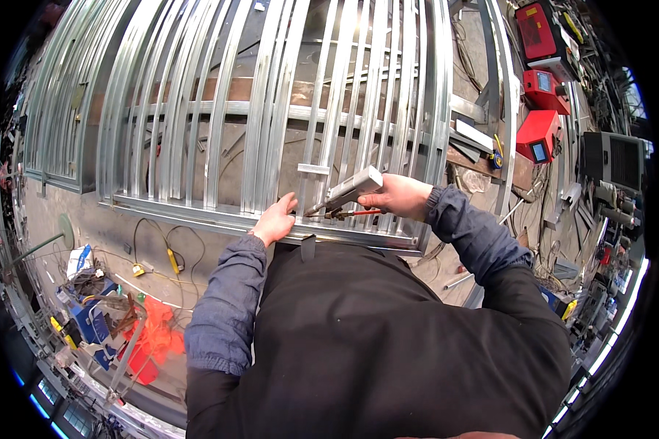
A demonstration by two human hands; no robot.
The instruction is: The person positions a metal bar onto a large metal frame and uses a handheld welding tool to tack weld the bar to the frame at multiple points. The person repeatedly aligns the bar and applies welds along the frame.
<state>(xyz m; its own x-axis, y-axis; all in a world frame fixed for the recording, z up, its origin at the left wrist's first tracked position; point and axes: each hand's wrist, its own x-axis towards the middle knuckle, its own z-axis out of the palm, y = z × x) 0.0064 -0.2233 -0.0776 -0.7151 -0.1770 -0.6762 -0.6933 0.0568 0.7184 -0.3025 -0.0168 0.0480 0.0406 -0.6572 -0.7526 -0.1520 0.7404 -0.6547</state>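
Observation:
My right hand [401, 197] grips a grey rectangular metal piece [359, 183], like a short box-section offcut, held tilted over the near rail of a metal frame [198, 214]. Its lower left end points down toward the rail. Under it lie a thin red rod or hose [365, 212] and a dark, brass-coloured fitting [335, 214], partly hidden. My left hand [274, 221] rests at the same rail, fingers stretched apart and pointing right, just left of the piece's low end. A short flat metal strip [313, 168] lies across the bars beyond.
A second barred frame [58, 124] stands at the left. Red machines with small screens [540, 139] line the right, near a black box-shaped unit [613, 164]. Cables [170, 245], an orange-red sheet [154, 333] and a blue tool case [91, 318] lie on the floor at lower left.

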